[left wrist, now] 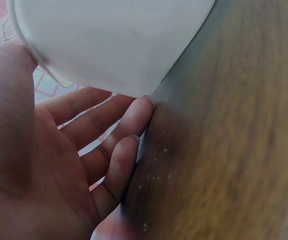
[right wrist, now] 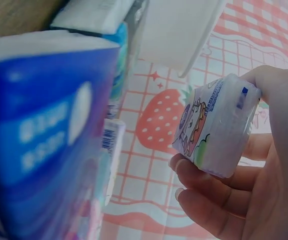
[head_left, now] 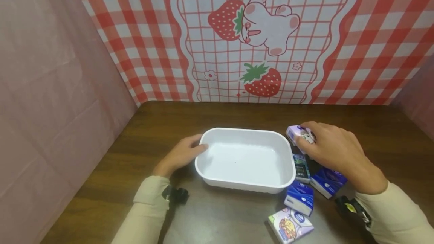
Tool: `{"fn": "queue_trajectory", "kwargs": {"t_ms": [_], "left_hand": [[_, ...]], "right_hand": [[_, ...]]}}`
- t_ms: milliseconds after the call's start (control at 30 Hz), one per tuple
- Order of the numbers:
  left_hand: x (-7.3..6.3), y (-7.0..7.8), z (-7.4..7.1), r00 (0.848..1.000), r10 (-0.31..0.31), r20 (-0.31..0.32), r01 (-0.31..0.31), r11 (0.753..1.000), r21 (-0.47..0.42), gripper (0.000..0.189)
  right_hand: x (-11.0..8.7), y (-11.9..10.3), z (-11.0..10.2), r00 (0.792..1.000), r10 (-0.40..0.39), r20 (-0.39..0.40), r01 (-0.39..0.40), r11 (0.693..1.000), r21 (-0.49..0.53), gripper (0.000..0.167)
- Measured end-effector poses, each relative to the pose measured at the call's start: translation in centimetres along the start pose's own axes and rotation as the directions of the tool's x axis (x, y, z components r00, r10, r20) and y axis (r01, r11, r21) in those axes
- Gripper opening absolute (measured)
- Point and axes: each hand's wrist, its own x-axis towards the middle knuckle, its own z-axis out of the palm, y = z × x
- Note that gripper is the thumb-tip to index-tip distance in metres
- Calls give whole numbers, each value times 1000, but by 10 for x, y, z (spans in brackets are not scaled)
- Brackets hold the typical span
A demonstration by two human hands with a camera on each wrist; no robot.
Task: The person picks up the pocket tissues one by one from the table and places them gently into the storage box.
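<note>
A white rectangular plastic tub point(head_left: 237, 161) sits on the table with nothing in it. My left hand point(head_left: 181, 153) holds its left end, thumb over the rim and fingers against the outside wall; the left wrist view shows the fingertips low by the tabletop. My right hand point(head_left: 333, 146) grips a lilac pocket tissue pack point(right wrist: 224, 125) with a cartoon print, raised at the tub's back right corner. Below that hand lie a dark green pack point(head_left: 301, 172) against the tub and a blue tissue pack point(head_left: 328, 182).
Closer to me, another blue tissue pack point(head_left: 300, 197) rests by the tub's front right corner, and a lilac cartoon tissue pack point(head_left: 289, 225) lies in front of it. A red checked strawberry cloth point(head_left: 261, 82) hangs behind the brown wooden table point(head_left: 135, 187).
</note>
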Motion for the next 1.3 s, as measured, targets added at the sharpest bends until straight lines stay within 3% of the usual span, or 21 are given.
{"fn": "queue_trajectory", "kwargs": {"t_ms": [167,367,633,933,1300], "left_hand": [[0,0,0,1000,-15,-7,15,1000,-6,51],[2,1,1,1000,-24,4,24,1000,-10,49],[4,2,2,999,41,10,-41,999,-17,45],[4,-4,2,998,61,15,-61,998,1,43],[1,2,5,1000,18,6,-18,1000,13,42]], "right_hand": [[3,-3,-4,1000,-10,-20,10,1000,3,70],[2,-7,-7,1000,-10,9,10,1000,3,70],[-1,-14,-13,999,-27,-17,27,1000,3,68],[-1,-29,-8,997,-56,-43,58,998,33,64],[4,-49,-5,997,-74,-29,77,991,112,58]]}}
